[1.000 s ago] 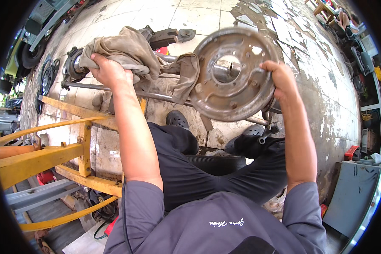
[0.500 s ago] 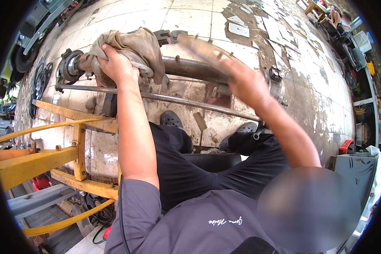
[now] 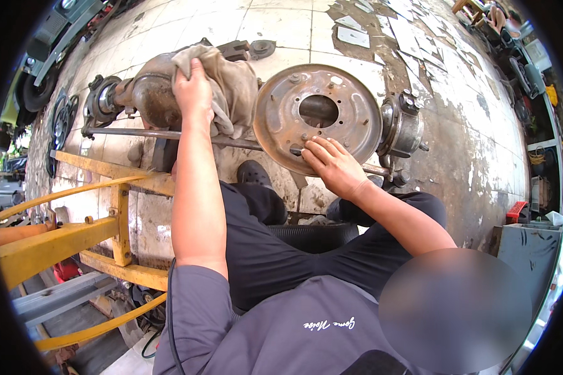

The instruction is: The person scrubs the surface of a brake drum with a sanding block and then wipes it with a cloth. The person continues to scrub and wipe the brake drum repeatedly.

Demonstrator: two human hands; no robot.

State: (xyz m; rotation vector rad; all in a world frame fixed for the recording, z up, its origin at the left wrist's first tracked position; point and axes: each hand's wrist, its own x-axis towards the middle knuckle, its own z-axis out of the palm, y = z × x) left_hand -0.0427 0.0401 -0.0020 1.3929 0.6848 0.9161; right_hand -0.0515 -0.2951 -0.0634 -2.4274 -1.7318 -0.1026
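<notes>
My left hand (image 3: 192,94) is closed on a crumpled grey-beige rag (image 3: 228,87), beside the rounded housing (image 3: 156,92) of a vehicle axle. In my right hand (image 3: 339,167) is a round, rusty brake backing plate (image 3: 366,125) with a large centre hole and several small ones. My right fingers lie over its lower face at the rim; the thumb is hidden. The plate's face is turned up toward me, covering the axle tube behind it. Whether the plate touches the axle I cannot tell. A thin steel rod (image 3: 137,132) runs along the near side of the axle.
A yellow metal frame (image 3: 56,240) stands at my left. The axle's hub ends (image 3: 403,128) sit left and right. A dark flat ring-shaped part (image 3: 262,49) lies on the tiled floor beyond. Broken tiles (image 3: 353,36) are at the far right, and a grey cabinet (image 3: 525,259) stands near right.
My right hand has turned the plate from edge-on to face-up and brought it nearer. My left hand has shifted slightly right with the rag, uncovering the axle housing.
</notes>
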